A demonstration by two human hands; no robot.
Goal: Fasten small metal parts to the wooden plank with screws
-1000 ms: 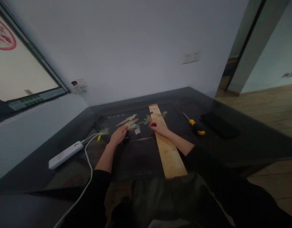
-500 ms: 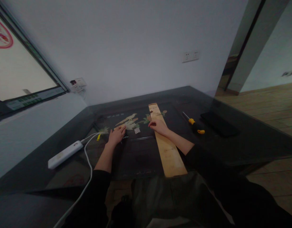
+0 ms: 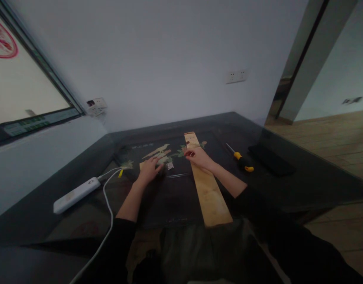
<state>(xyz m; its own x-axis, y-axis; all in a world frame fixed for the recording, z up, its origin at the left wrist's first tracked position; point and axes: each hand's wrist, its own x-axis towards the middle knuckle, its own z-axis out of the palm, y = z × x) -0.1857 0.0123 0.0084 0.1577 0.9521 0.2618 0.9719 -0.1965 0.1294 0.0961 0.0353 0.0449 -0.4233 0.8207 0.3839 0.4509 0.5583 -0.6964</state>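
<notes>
On the plank [image 3: 206, 185], the right hand [image 3: 199, 156] rested, fingers curled; the left hand [image 3: 150, 170] lay flat, fingers spread, beside a small tag [image 3: 170, 165].

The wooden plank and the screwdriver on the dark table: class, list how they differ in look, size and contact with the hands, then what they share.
1. The wooden plank is pale, flat and plain; the screwdriver is slim, with a yellow and black handle.
2. The plank is far longer and wider than the screwdriver.
3. The right hand rests on the plank; the screwdriver lies untouched, right of it.

Both lie flat on the dark table.
</notes>
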